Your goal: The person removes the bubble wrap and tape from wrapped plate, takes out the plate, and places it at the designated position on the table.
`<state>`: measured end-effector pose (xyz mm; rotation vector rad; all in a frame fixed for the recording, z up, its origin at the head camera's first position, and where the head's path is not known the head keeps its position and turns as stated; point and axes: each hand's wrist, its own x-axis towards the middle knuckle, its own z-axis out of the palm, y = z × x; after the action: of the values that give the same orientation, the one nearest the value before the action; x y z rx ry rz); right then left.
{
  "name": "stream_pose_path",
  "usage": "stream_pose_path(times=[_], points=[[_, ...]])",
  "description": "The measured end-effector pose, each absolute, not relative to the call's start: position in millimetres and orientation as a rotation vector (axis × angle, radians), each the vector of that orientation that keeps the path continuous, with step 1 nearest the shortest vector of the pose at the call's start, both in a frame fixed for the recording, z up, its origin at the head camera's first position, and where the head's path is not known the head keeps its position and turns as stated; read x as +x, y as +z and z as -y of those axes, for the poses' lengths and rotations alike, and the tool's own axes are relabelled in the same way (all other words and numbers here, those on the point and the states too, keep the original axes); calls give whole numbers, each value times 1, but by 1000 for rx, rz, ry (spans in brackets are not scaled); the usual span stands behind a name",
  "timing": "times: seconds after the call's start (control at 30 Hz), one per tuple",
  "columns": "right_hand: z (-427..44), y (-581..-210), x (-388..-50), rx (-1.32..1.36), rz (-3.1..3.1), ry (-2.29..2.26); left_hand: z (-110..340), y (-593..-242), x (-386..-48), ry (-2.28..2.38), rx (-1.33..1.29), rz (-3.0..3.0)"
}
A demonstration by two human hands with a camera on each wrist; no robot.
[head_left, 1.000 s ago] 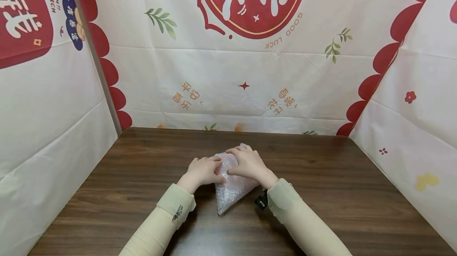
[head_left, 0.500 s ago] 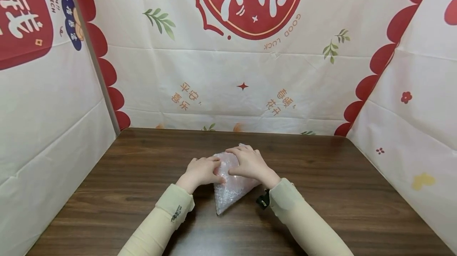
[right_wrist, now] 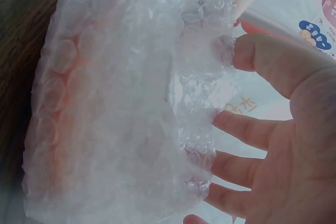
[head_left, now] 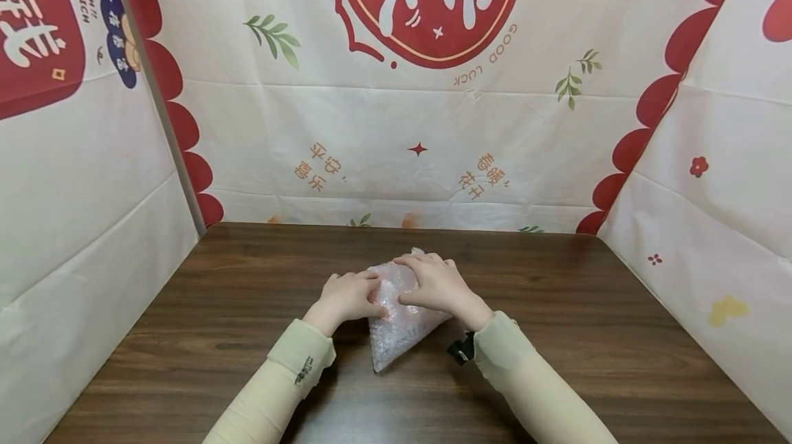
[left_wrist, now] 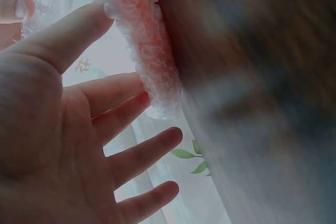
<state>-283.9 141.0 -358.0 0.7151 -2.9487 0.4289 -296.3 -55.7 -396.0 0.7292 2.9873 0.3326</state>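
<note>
Head view: your left hand (head_left: 348, 297) is spread, thumb touching the bubble-wrapped parcel (head_left: 396, 341) on the desk (head_left: 247, 279) just right of it; your right hand (head_left: 441, 286), also spread, touches the wrap's loose edge (right_wrist: 194, 98). Pulling there could skid the parcel, since your left touch looks light.

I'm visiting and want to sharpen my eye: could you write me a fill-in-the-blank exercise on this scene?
The left hand and right hand touch a b_____-wrapped package.
The table is coloured ____.
The lettered cuff is the ____ one.
Beside the red emblem, print reads "GOOD ____."

Missing words: bubble; brown; left; LUCK.
</note>
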Motion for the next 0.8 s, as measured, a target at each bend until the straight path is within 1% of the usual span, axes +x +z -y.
stream_pose_path(times=[0.6, 0.8], points=[[-158, -357, -278, 701, 2908, 452, 51, -398, -294, 274, 589, -3035], [-161, -356, -275, 696, 2891, 447, 52, -400, -294, 278, 579, -3050]])
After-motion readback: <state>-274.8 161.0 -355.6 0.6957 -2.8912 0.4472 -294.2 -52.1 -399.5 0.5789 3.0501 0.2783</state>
